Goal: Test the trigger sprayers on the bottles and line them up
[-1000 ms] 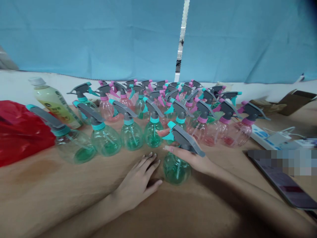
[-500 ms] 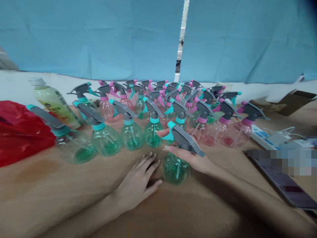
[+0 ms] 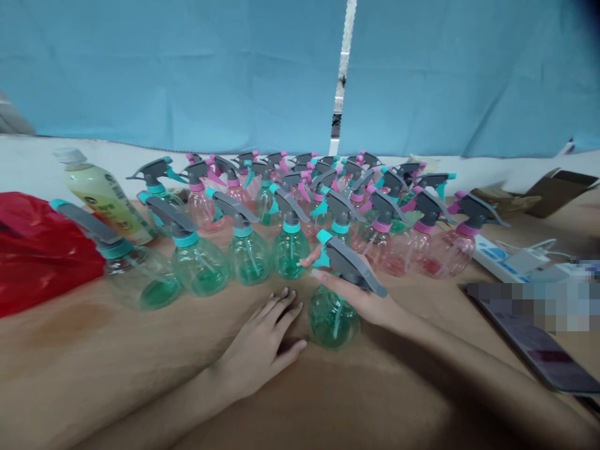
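Observation:
My right hand (image 3: pixel 363 297) is wrapped round the neck of a green spray bottle (image 3: pixel 335 325) with a grey and teal spray head, which stands upright on the wooden table (image 3: pixel 300 406). Its thumb and a fingertip show at the left of the neck, beside the trigger. Just left of that bottle, my left hand (image 3: pixel 262 347) lies flat on the table, fingers spread, holding nothing. Beyond both hands stands a front row of spray bottles, green ones (image 3: pixel 253 259) at left and centre, pink ones (image 3: pixel 452 250) at right.
More spray bottles crowd behind the front row. At the left are a red plastic bag (image 3: pixel 42 256) and a drink bottle (image 3: pixel 105 194). A dark phone-like device (image 3: pixel 534 337) and a white power strip (image 3: pixel 506 262) lie at the right. A blue cloth (image 3: pixel 210 75) hangs behind.
The fingers of my right hand have shifted slightly at the bottle's neck, the fingertip a little lower near the trigger. My left hand and the bottles stay in place.

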A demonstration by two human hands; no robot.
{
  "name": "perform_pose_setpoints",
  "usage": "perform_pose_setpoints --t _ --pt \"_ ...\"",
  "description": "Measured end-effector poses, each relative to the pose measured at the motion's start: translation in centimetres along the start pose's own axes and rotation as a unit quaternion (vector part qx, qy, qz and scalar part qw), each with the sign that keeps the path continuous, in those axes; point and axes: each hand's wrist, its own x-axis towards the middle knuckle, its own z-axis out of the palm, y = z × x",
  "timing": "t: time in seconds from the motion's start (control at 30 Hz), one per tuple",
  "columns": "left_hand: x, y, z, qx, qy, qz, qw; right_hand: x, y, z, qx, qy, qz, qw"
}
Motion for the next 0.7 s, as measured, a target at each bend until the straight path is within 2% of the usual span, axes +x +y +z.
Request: perform_pose_setpoints --t 0.3,0.5,0.7 --pt "0.0 0.1 -0.2 -0.008 -0.009 -0.006 1.0 0.0 -0.6 -0.1 0.016 0.005 -0.001 1.0" --pt "-0.2 -0.1 0.2 -0.018 0.001 -0.007 1.0 -0.4 -1.0 -0.3 -0.001 -0.04 0.003 0.999" --pt "-0.2 0.0 -0.3 -0.035 0.001 -0.006 0.999 -0.2 -1.4 0.0 0.112 -0.018 0.024 0.993"
